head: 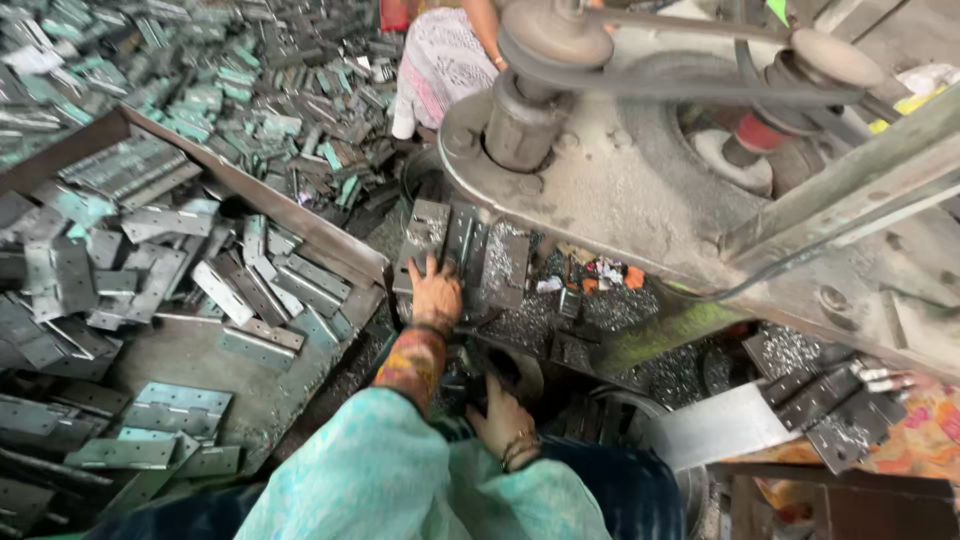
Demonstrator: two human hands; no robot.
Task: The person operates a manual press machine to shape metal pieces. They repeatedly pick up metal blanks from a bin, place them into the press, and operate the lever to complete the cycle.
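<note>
Under the big grey machine [640, 190], the left hand [437, 292] lay flat with fingers spread on an open metal hinge [462, 252] resting on the machine's bed. It pressed on the hinge rather than gripping it. The right hand [500, 418] hung lower, near the person's lap, fingers curled toward something dark; whether it held anything could not be told. Both wrists wore bangles, and a teal sleeve [400, 480] filled the lower frame. Metal shavings [530, 320] lay scattered about the hinge.

To the left, a shallow tray [330, 240] held a loose heap of hinges [150, 260], and more lay piled on the floor [230, 80] beyond. Another person in patterned cloth [440, 60] sat behind the machine. At the far right, someone else's fingers [880, 380] touched a stack of hinges [830, 410].
</note>
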